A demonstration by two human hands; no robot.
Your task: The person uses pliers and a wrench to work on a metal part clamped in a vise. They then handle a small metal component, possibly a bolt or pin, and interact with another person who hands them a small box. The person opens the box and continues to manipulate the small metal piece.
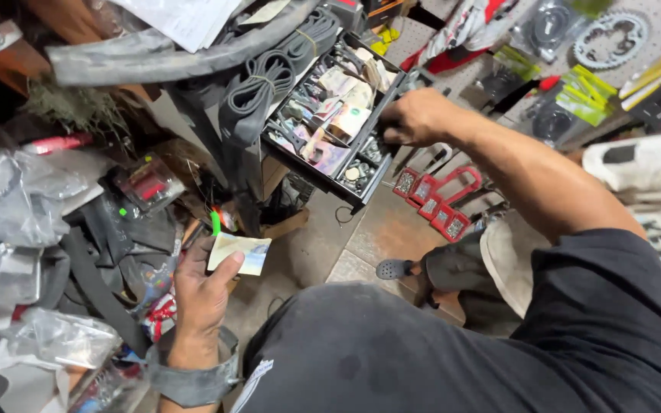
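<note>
banknote point(239, 253) sits pinched in the left hand point(202, 297), thumb over its lower edge and fingers point(195, 262) curled behind it, held low above the tiled floor point(380, 229). right hand point(416, 116) reaches into the right edge of the open drawer point(329, 172), fingers clenched down among the coins point(357, 172) and out of sight, so i cannot tell what they grip. more notes point(342, 115) lie in the drawer's middle compartments. judging from this, the pick goes best with the wrist kept level over the coin compartment, lifting straight up past the drawer's front rim. open room is scant: coiled inner tubes point(258, 88) crowd the drawer's left edge, red packets point(441, 200) hang just beside its right corner, and bags point(17, 199) pile up near the left hand.
</note>
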